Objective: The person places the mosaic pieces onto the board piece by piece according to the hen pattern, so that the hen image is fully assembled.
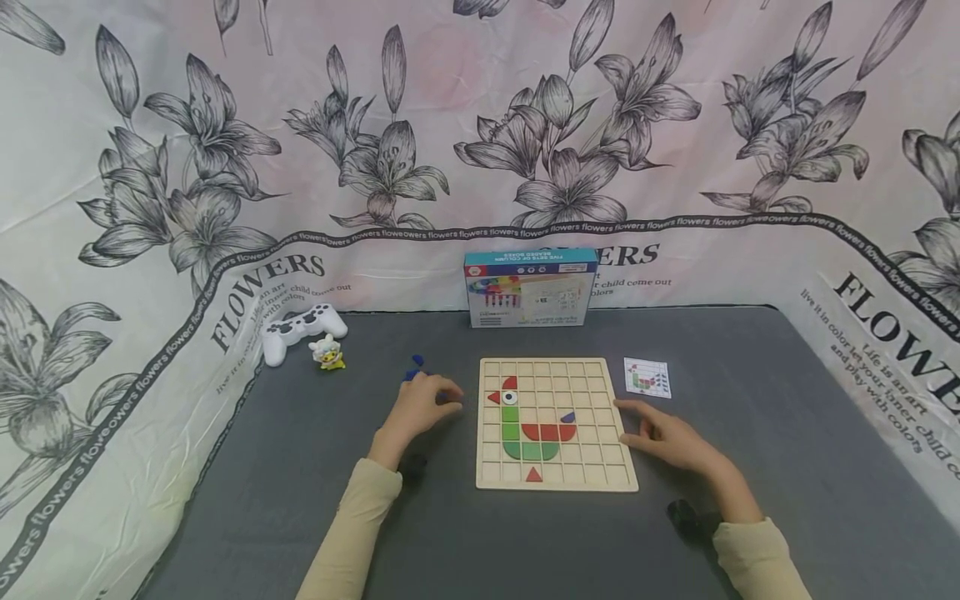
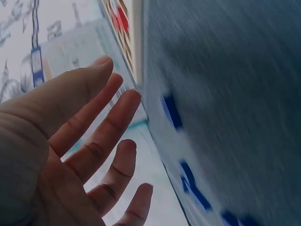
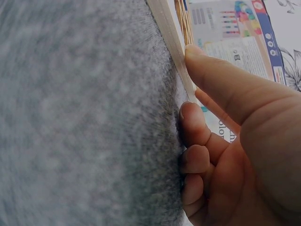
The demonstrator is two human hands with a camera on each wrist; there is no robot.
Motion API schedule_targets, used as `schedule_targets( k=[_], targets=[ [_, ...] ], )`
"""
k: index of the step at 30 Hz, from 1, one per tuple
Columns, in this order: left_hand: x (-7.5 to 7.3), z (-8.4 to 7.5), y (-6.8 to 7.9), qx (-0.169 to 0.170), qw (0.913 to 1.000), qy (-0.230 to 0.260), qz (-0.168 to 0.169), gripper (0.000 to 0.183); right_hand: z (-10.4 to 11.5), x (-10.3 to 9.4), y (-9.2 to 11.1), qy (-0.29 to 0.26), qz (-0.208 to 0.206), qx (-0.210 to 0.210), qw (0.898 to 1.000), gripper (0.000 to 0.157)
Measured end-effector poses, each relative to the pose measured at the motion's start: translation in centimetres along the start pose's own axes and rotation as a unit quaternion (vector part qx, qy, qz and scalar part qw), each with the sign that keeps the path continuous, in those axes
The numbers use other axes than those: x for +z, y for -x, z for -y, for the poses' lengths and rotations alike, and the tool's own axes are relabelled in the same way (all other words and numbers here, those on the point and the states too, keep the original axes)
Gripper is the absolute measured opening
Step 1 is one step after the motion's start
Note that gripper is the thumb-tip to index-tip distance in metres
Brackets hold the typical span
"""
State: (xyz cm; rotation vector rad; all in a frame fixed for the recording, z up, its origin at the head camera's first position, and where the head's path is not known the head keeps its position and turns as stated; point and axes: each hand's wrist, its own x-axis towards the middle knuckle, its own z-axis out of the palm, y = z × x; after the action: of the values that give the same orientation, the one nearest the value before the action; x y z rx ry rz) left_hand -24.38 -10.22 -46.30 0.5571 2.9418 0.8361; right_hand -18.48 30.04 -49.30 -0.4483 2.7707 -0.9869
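A wooden grid board [image 1: 592, 475] lies on the dark table, carrying red, green and blue flat pieces and a white eye piece [image 1: 510, 398] in a bird-like pattern. One blue piece [image 1: 568, 417] sits above the red row [image 1: 549, 432]. My left hand [image 1: 423, 408] hovers left of the board, fingers loosely spread and holding nothing. Several loose blue pieces [image 2: 172, 111] lie close by it on the table. At the board's right edge, my right hand [image 1: 670, 437] touches the rim with thumb and index finger set apart; its other fingers are curled in the right wrist view.
A small printed pattern card [image 1: 647, 377] lies right of the board. Behind stands a cardboard box [image 1: 531, 300] against the flowered cloth [image 1: 420, 275]. At the back left are a white game controller [image 1: 303, 329] and a small yellow-and-white figurine [image 1: 327, 352].
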Motion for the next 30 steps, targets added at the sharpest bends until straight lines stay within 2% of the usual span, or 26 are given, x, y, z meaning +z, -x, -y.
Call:
schedule_targets(
  k=[9, 15, 23, 30],
  targets=[
    [-2.3, 3.8, 1.5, -0.023, 0.9993, -0.023, 0.019, 0.017, 0.1, 0.1, 0.0, -0.001, -0.001, -0.001, 1.000, 0.058],
    [-3.0, 5.9, 2.1, -0.019, 0.9987, -0.042, 0.023, 0.016, 0.1, 0.1, 0.0, 0.000, -0.002, 0.008, 1.000, 0.058],
    [-4.1, 7.6, 3.0, -0.021, 0.9985, -0.048, 0.017, 0.020, 0.0, 0.1, -0.1, 0.003, -0.001, 0.008, 1.000, 0.059],
    [-4.3, 7.8, 3.4, -0.025, 0.9977, -0.061, 0.013, 0.023, 0.0, 0.0, 0.0, 0.002, 0.001, 0.007, 1.000, 0.059]
  ],
)
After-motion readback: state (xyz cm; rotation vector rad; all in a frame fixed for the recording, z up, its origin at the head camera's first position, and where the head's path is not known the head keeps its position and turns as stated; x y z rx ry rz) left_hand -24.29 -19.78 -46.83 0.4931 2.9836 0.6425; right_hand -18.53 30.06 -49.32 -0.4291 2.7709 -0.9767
